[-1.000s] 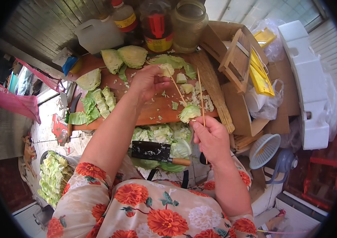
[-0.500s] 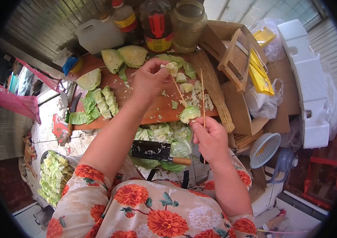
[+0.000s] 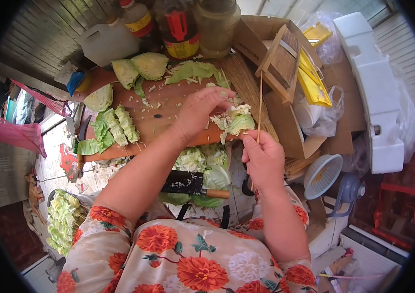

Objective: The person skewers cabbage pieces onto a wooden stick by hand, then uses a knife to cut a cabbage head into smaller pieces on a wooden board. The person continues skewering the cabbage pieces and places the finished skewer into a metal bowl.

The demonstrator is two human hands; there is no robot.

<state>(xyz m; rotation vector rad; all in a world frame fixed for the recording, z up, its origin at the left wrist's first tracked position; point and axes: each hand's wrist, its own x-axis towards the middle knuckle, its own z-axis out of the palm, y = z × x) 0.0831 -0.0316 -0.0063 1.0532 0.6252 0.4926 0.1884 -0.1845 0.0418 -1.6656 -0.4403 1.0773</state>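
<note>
My right hand (image 3: 266,158) is closed around a bamboo skewer (image 3: 260,100) that points up past the board's edge. At its fingertips sits a cut piece of cabbage (image 3: 240,124). My left hand (image 3: 202,112) is over the right part of the wooden cutting board (image 3: 161,129), its fingers closed around a small cabbage piece (image 3: 224,95), mostly hidden. Above those fingers shows a thin skewer tip (image 3: 224,75); its lower length is hidden. Chopped cabbage bits lie just beneath this hand.
Cabbage wedges (image 3: 149,66) and rolled leaf stacks (image 3: 126,124) lie on the board. A cleaver (image 3: 183,182) rests over cabbage below it. Skewered cabbage (image 3: 64,219) is at lower left. Bottles (image 3: 175,29) stand behind; a cardboard box (image 3: 290,119) is at right.
My left hand has moved down and right along the skewer, toward my right hand, and the skewer's tip now pokes out above it. The view has shifted slightly.
</note>
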